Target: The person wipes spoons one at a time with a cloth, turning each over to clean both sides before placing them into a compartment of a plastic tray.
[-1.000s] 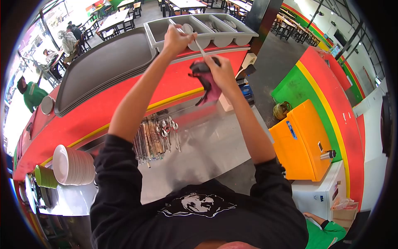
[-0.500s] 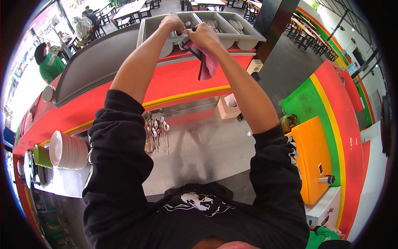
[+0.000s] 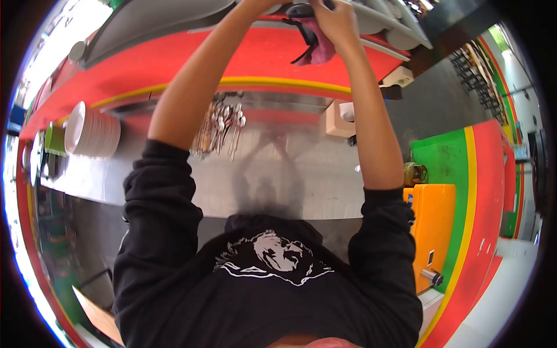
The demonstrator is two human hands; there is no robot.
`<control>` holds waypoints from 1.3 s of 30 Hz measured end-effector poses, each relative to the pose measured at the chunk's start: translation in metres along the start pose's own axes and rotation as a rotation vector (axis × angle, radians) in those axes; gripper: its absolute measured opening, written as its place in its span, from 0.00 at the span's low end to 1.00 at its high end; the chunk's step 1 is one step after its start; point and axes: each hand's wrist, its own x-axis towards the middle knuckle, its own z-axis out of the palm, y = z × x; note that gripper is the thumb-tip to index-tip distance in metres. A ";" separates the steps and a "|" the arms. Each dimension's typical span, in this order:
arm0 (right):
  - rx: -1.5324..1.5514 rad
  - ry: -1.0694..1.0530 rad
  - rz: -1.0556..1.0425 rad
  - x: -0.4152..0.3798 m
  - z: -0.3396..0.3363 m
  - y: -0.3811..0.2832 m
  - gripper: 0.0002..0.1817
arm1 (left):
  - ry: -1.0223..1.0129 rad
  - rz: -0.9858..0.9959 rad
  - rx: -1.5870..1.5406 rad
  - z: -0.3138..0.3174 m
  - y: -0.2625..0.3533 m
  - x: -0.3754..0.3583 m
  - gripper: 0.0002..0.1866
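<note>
My right hand (image 3: 336, 24) is at the top of the view, closed on a pink cloth (image 3: 320, 51) with black edging, which hangs down in front of the red ledge (image 3: 255, 58). Beside it, my left hand (image 3: 266, 3) is cut off by the upper edge, so its fingers are hidden. To the right of both hands is the grey cutlery tray (image 3: 374, 20), only partly in view. Below, several spoons and other cutlery (image 3: 226, 122) lie in a loose pile on the steel counter (image 3: 272, 180).
A stack of pale plates (image 3: 93, 133) and green bowls (image 3: 55, 139) stand on the left. Dark serving trays (image 3: 151, 26) rest on the ledge. A beige tissue box (image 3: 336, 120) sits at the counter's back right. An orange container (image 3: 435, 226) stands on the right.
The view has tilted down, so the cutlery tray and both hands now sit higher and are partly cut off. The pink cloth is still in my right hand.
</note>
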 end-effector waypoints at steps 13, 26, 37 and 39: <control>0.347 -0.243 0.866 -0.393 0.121 0.165 0.22 | 0.163 -1.001 -0.146 0.064 -0.154 -0.487 0.06; 0.161 -0.174 0.620 -0.453 0.140 0.140 0.19 | 0.035 -0.582 0.687 0.042 -0.237 -0.470 0.19; -0.011 0.043 0.650 -0.487 0.184 0.118 0.23 | -0.264 -0.847 0.678 0.033 -0.254 -0.456 0.19; 0.016 0.072 0.691 -0.489 0.195 0.111 0.23 | -0.348 -0.916 0.643 0.024 -0.254 -0.451 0.21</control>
